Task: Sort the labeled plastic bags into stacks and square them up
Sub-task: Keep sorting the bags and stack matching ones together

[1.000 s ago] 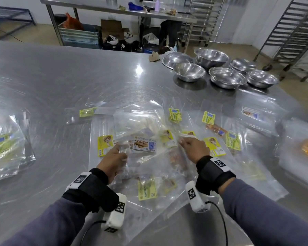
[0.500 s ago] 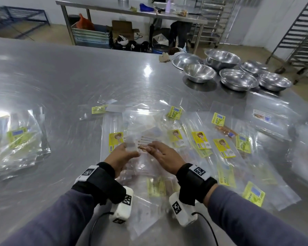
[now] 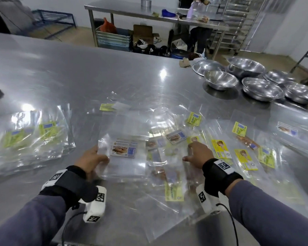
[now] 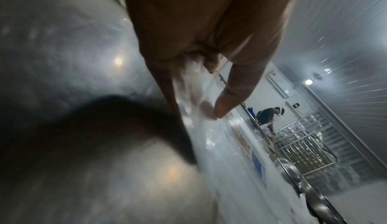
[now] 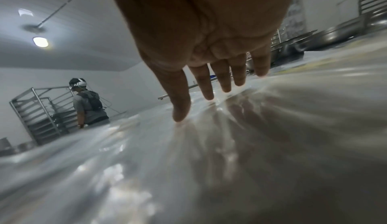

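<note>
**Bags sorted by hand on steel table**

A person's left hand [image 3: 91, 159] pinches the left edge of a clear bag [image 3: 124, 157] with a white and orange label, thumb on top, on the steel table [image 3: 78, 77]. The right hand [image 3: 198, 153], fingers straight and spread, presses flat on loose bags [image 3: 238, 157] with yellow labels. A stack [image 3: 28, 139] of green-labelled bags lies well apart at left. Steel bowls [image 3: 256, 86] stand at the far right.
</note>
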`<state>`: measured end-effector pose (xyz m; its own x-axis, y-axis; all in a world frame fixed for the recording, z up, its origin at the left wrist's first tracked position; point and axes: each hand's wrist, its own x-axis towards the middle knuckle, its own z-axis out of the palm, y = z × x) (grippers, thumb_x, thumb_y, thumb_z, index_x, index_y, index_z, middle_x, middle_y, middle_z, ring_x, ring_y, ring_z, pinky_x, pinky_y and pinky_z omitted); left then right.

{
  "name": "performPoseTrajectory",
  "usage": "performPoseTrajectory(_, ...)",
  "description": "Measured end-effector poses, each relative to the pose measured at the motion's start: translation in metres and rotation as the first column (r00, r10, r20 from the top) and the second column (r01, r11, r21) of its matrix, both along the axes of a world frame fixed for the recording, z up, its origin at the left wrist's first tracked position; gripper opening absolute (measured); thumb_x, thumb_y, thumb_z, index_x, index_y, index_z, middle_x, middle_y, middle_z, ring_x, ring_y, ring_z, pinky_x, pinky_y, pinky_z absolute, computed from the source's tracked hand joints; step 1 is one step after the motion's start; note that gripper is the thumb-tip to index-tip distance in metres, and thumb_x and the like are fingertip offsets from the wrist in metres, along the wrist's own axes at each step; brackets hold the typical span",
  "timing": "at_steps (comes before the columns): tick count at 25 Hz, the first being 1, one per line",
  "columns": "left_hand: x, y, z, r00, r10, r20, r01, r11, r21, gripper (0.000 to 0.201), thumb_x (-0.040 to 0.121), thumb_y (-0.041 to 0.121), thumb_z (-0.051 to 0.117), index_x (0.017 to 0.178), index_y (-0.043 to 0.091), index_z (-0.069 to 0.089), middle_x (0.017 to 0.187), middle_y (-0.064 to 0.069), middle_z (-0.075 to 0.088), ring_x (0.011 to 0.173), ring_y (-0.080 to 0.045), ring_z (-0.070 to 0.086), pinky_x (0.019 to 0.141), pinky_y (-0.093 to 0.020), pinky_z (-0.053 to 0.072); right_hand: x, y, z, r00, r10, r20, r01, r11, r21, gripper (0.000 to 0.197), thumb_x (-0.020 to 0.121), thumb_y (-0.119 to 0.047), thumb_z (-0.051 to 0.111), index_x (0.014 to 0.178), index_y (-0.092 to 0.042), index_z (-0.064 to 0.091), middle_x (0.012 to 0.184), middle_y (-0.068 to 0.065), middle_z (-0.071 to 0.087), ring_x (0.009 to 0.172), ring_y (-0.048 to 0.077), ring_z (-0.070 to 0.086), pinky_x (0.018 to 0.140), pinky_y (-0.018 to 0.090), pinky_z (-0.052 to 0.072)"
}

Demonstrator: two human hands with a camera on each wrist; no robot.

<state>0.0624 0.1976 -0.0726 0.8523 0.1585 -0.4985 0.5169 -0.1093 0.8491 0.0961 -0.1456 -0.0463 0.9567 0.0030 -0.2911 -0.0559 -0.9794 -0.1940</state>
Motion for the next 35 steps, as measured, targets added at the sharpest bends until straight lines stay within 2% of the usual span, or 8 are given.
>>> performPoseTrajectory(5,-0.011,-0.005,0.011,1.000,-0.026,-0.014,0.025,0.999,-0.031,0.024,0.085,-0.013,0.051,0.098,0.006,0.057,0.081,-0.011,0.063,0.068,-0.023,0.058,0.059,-0.027,0.048,0.020,0.028,-0.005,0.995,0.093,-0.040,-0.086,0.986,0.144,0.075,0.078,-0.045,0.070,0.142,-0.023,0.038,0.151,0.003,0.031,0.136,0.024,0.032,0.111,0.033,0.029)
performPoseTrajectory(8,-0.009,0.000,0.007,0.999,-0.051,-0.007,0.051,0.998,-0.025,0.027,0.084,-0.014,0.052,0.108,-0.001,0.056,0.086,-0.015,0.065,0.076,-0.029,0.059,0.072,-0.035,0.049,0.020,0.034,-0.013,0.992,0.095,-0.078,-0.097,0.995,-0.016,0.060,0.085,-0.044,0.062,0.140,-0.034,0.039,0.151,-0.005,0.031,0.133,0.027,0.035,0.108,0.036,0.033)
performPoseTrajectory(12,-0.010,-0.001,0.008,0.999,-0.054,0.005,0.054,0.995,-0.079,0.033,0.086,-0.013,0.051,0.112,0.007,0.052,0.100,-0.019,0.064,0.092,-0.034,0.060,0.093,-0.048,0.046,0.017,0.049,0.005,1.000,-0.011,0.009,0.010,0.989,0.146,0.039,0.092,-0.021,0.055,0.131,-0.022,0.054,0.135,0.007,0.053,0.122,0.026,0.049,0.095,0.026,0.039)
performPoseTrajectory(17,-0.009,-0.008,0.015,0.997,-0.065,0.048,0.072,0.985,-0.158,0.034,0.083,-0.019,0.046,0.110,-0.002,0.057,0.093,-0.017,0.067,0.082,-0.026,0.064,0.075,-0.033,0.053,0.011,0.089,0.030,0.991,-0.130,0.040,0.098,0.885,0.454,0.031,0.090,-0.023,0.059,0.112,-0.004,0.068,0.096,0.009,0.066,0.089,0.018,0.057,0.070,0.021,0.035)
performPoseTrajectory(22,-0.012,-0.019,0.017,0.998,-0.028,0.050,0.041,0.961,-0.272,0.040,0.083,-0.013,0.052,0.123,-0.007,0.050,0.092,-0.015,0.067,0.079,-0.024,0.063,0.064,-0.027,0.054,-0.006,0.154,0.022,0.999,0.046,-0.019,-0.030,0.861,0.508,0.033,0.092,-0.030,0.056,0.114,-0.008,0.067,0.117,0.009,0.066,0.108,0.020,0.060,0.078,0.020,0.039)
performPoseTrajectory(25,-0.012,-0.029,0.019,0.997,0.080,0.010,-0.074,0.955,-0.287,0.047,0.095,0.025,0.053,0.133,-0.002,0.045,0.109,-0.009,0.067,0.105,-0.022,0.061,0.088,-0.030,0.048,-0.009,0.172,0.019,0.983,0.148,-0.109,-0.068,0.844,0.532,0.044,0.091,-0.044,0.054,0.118,-0.011,0.065,0.123,0.006,0.063,0.116,0.019,0.057,0.094,0.025,0.040)
performPoseTrajectory(29,-0.016,-0.027,0.011,0.999,0.028,0.039,-0.017,0.967,-0.254,0.025,0.088,-0.004,0.057,0.112,-0.001,0.056,0.079,-0.010,0.065,0.070,-0.019,0.060,0.049,-0.013,0.049,-0.010,0.155,0.026,0.979,0.191,-0.074,-0.096,0.748,0.657,0.038,0.088,-0.033,0.062,0.121,-0.014,0.061,0.125,0.003,0.062,0.116,0.017,0.056,0.096,0.025,0.041)
performPoseTrajectory(35,-0.010,0.005,0.004,0.997,0.074,0.019,-0.071,0.988,-0.137,0.025,0.083,-0.018,0.043,0.099,-0.001,0.053,0.074,-0.016,0.052,0.059,-0.022,0.047,0.041,-0.018,0.042,0.002,0.083,0.012,0.957,0.263,-0.122,-0.254,0.963,0.084,0.089,0.079,-0.052,0.065,0.148,-0.018,0.020,0.156,0.004,0.019,0.143,0.023,0.020,0.112,0.034,0.025)
